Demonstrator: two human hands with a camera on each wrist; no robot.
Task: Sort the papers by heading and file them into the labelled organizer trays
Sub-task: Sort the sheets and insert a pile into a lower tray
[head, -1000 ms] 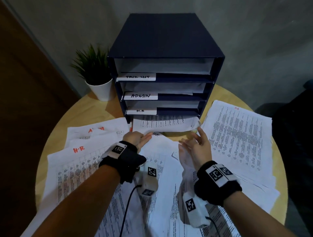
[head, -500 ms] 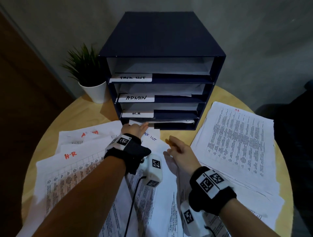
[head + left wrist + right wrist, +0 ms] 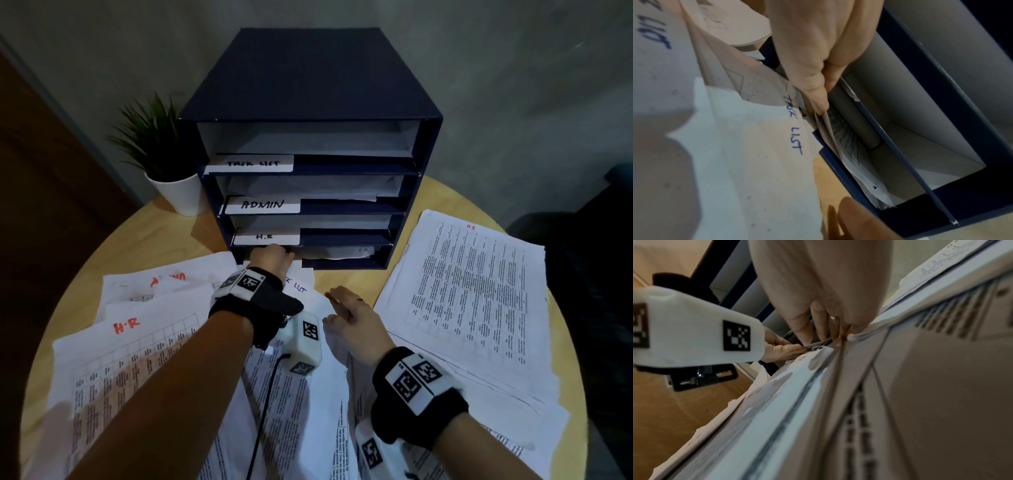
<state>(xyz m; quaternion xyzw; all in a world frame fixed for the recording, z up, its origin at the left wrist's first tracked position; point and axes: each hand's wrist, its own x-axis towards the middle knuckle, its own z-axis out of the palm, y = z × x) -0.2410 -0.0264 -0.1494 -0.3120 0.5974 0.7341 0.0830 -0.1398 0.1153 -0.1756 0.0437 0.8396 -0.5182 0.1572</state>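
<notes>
A dark blue organizer (image 3: 308,85) stands at the back of the table, with trays labelled TASK LIST (image 3: 253,163), ADMIN (image 3: 262,205) and H.R (image 3: 263,236). My left hand (image 3: 272,257) is at the mouth of the unlabelled bottom tray (image 3: 342,264). Its thumb and a finger (image 3: 818,100) pinch the near edge of a printed sheet (image 3: 851,146) that lies almost fully inside that tray. My right hand (image 3: 352,315) rests with straight fingers on the loose papers just in front, next to a sheet headed TASK LIST (image 3: 298,287), and holds nothing.
A potted plant (image 3: 161,147) stands left of the organizer. A thick stack headed H.R (image 3: 479,308) lies at the right. Sheets headed H.R (image 3: 137,342) and ADMIN (image 3: 164,281) overlap on the left of the round wooden table (image 3: 137,246). A wall is close behind.
The sheet that stuck out of the bottom tray has slid inside. My left hand moved forward to the tray mouth. My right hand dropped from a raised pose onto the papers.
</notes>
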